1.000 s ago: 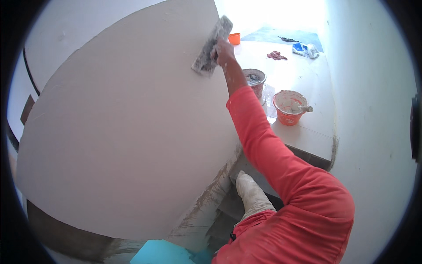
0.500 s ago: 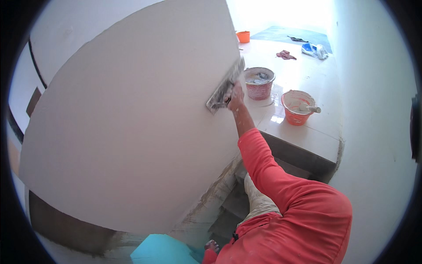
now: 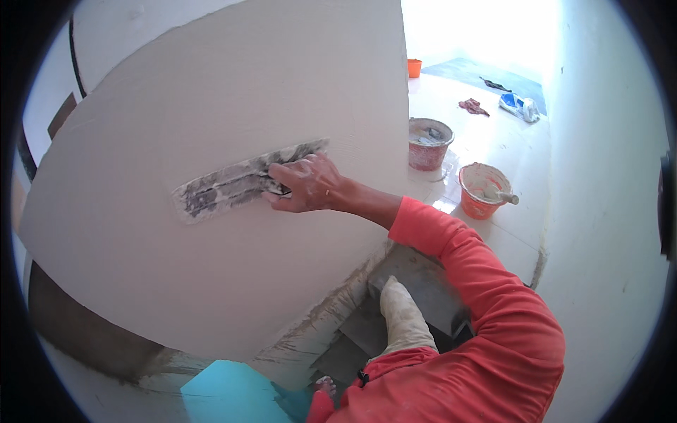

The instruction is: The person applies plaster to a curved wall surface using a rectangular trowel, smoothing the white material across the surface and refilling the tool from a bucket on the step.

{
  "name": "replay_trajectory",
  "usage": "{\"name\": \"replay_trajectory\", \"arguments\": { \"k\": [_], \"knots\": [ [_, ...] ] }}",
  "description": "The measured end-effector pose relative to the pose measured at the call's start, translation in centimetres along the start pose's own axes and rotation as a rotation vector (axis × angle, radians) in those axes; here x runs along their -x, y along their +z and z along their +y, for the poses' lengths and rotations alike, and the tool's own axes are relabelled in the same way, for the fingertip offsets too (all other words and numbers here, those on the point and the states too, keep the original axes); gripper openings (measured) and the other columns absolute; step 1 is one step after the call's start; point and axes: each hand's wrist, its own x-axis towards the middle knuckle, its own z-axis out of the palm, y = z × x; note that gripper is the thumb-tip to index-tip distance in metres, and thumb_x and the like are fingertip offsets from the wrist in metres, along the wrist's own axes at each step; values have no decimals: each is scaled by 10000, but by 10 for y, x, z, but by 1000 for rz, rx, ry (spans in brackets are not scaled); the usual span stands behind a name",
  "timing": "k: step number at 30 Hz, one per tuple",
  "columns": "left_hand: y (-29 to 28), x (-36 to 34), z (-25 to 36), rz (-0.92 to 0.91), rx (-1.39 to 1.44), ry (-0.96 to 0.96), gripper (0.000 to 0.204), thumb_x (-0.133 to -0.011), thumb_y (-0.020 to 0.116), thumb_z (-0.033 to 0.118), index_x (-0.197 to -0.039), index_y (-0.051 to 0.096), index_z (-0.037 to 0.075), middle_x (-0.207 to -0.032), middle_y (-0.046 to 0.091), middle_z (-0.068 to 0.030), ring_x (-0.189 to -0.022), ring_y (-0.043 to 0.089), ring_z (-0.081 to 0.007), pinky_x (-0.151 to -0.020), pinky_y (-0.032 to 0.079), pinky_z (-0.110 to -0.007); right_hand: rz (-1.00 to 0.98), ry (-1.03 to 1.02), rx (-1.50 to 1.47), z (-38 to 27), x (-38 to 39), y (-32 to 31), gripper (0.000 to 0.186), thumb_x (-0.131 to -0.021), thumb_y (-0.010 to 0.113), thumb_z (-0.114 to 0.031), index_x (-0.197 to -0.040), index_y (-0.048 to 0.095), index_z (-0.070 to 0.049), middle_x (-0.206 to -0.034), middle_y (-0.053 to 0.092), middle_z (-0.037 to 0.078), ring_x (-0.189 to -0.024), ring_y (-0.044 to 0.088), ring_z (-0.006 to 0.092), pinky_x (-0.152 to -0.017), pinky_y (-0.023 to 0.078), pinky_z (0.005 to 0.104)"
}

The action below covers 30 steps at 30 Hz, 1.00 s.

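My right hand (image 3: 307, 183) is closed round the grip of a long, plaster-smeared trowel (image 3: 218, 192), whose blade lies slanting against the middle of a pale, curved-edged wall panel (image 3: 197, 99). Small at the bottom, my left hand (image 3: 324, 386) has curled fingers; what it holds, if anything, I cannot make out. Beside it is a flat turquoise piece (image 3: 222, 395). My leg (image 3: 402, 310) in pale trousers is on the dark steps below the panel.
Grey steps (image 3: 416, 271) meet a tiled landing (image 3: 515, 233) bearing a red mortar bucket (image 3: 429, 158), another with a handled tool inside (image 3: 478, 204), a small orange bucket (image 3: 415, 68), red rag (image 3: 472, 107), dark cloth (image 3: 493, 83) and blue-white bag (image 3: 522, 109). A white wall (image 3: 599, 225) bounds the right.
My right hand has brought the trowel down and leftward from the panel's upper right edge to its middle, turning the blade from steep to nearer horizontal. My left hand has come into view below.
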Motion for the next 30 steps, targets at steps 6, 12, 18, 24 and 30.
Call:
{"name": "replay_trajectory", "arguments": {
  "k": [6,12,18,24,30],
  "knots": [
    [-26,3,-20,-304,425,15,85,-831,575,232,-860,557,154,-753,546,-21,-615,555,-182,-507,462,-342,595,476,-12,71,-64,-54,407,-754,574,-474,-846,587,-78,-703,607,160,-703,606,342,-644,494,413],
    [-14,22,-68,-122,142,67,67,-837,550,219,-810,553,158,-706,529,-12,-580,536,-170,-483,446,-335,809,909,-591,229,-35,-97,545,-778,553,-456,-923,581,70,-679,549,94,-564,555,181,-404,420,331],
    [-6,26,-87,-76,91,67,81,-844,524,212,-780,546,168,-671,514,1,-547,517,-163,-460,429,-333,801,964,-1173,248,5,-69,329,-785,552,-401,-670,421,-122,-504,317,-24,-373,305,103,-352,261,277],
    [-17,8,-110,-202,467,130,112,-850,497,205,-750,539,178,-637,499,13,-515,498,-156,-437,413,-332,365,450,-759,78,-49,-70,392,-803,558,-439,-739,536,-53,-510,427,-10,-398,404,115,-404,351,275],
    [-17,-26,-67,-90,161,28,149,-871,456,221,-781,565,178,-650,530,27,-513,503,-123,-414,391,-277,-87,-231,96,-58,-9,39,443,-761,569,-454,-906,606,-37,-639,597,174,-582,605,308,-572,492,409]
  ]
}}
